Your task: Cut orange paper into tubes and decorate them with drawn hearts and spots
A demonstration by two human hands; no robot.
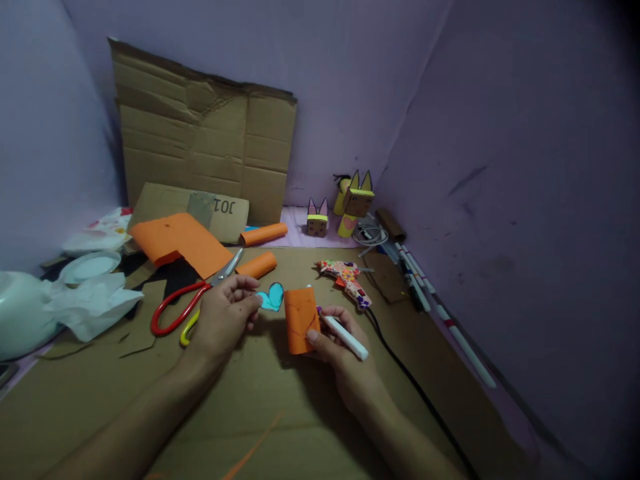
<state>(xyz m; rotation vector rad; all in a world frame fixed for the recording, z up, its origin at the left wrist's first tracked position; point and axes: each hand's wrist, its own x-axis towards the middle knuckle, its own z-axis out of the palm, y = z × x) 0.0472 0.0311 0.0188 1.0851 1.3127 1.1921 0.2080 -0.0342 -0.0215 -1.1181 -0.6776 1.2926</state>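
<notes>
A small blue paper heart [273,298] with a dark outline is pinched in the fingers of my left hand [227,313]. In my right hand [345,347] is an orange paper roll [300,320] with dark curved lines on its face, and a white marker [347,337] lies across the same hand. The heart is just left of the roll, with a narrow gap between them. Red-handled scissors [180,308] lie behind and left of my left hand, beside a yellow handle [189,328].
A patterned glue gun [350,277] with a black cable lies at right, near several markers [465,343]. Orange paper [175,243] and orange rolls [264,234] lie behind. Cardboard animal figures [317,225] stand at the back. White plastic [100,303] sits left.
</notes>
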